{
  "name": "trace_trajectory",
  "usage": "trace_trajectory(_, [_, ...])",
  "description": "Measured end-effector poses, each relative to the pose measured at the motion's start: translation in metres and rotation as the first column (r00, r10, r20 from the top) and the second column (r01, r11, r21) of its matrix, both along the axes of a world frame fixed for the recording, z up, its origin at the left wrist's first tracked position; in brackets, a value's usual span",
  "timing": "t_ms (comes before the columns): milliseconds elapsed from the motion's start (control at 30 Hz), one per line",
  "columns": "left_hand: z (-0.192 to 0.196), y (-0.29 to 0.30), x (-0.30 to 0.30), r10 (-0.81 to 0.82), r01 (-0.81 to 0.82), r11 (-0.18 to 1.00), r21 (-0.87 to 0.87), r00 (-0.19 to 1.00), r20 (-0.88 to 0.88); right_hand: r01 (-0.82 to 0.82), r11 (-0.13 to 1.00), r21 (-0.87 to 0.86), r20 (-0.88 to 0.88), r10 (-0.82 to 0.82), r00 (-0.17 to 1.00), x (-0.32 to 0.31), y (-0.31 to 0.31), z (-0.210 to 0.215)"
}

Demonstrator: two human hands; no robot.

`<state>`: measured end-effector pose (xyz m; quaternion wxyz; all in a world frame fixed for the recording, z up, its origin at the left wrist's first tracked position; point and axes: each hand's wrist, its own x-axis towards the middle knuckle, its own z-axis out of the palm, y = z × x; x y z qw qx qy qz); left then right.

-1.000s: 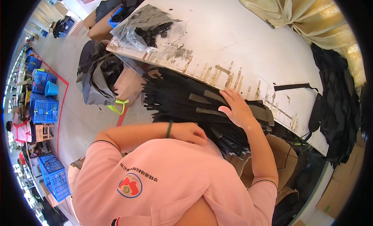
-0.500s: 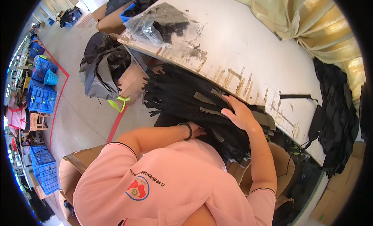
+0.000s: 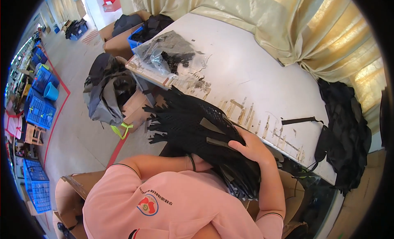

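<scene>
A thick bundle of black fabric pieces (image 3: 186, 124), perforated in places, with grey strips on it and finger-like ends fanning to the left, lies across my lap against the table's near edge. My right hand (image 3: 251, 148) grips its right part, thumb on top and the other fingers over the far side. Under the near edge of the bundle is my left hand (image 3: 201, 163), a dark band on its wrist; its fingers are mostly hidden beneath the fabric.
The white table (image 3: 234, 54) has worn tape marks along its near edge. On it lie a clear plastic bag (image 3: 158, 54) with black pieces and a black strap (image 3: 301, 120). Black fabric (image 3: 347, 136) hangs at the right. A stuffed carton (image 3: 137, 109) stands left; another carton (image 3: 67, 198) is beside me.
My right hand has gone from lying over the bundle to gripping its far side. The bundle has come nearer my body, off the table edge. The view has shifted too.
</scene>
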<state>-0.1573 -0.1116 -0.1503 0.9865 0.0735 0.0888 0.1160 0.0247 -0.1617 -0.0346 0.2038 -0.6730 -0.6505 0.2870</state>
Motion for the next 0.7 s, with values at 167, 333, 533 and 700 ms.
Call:
trace_trajectory(167, [0.048,0.022,0.051,-0.010,0.005,0.999,0.038,0.993,0.119,0.055,0.995,0.089,0.028,-0.058,0.998,0.028,0.010,0.093])
trace_trajectory(333, [0.101,0.079,0.144,0.040,-0.080,0.980,0.184,0.976,0.213,0.005,0.938,0.346,0.296,-0.114,0.948,0.085,0.043,0.169])
trace_trajectory(533, [0.105,0.183,0.284,0.156,-0.143,0.980,0.140,0.984,-0.082,-0.059,0.871,0.488,0.488,-0.216,0.846,0.166,0.108,0.191])
trace_trajectory(700, [-0.005,0.195,0.332,-0.001,0.319,0.893,0.318,0.708,-0.707,0.012,0.942,0.334,0.672,-0.247,0.699,0.261,0.155,0.031])
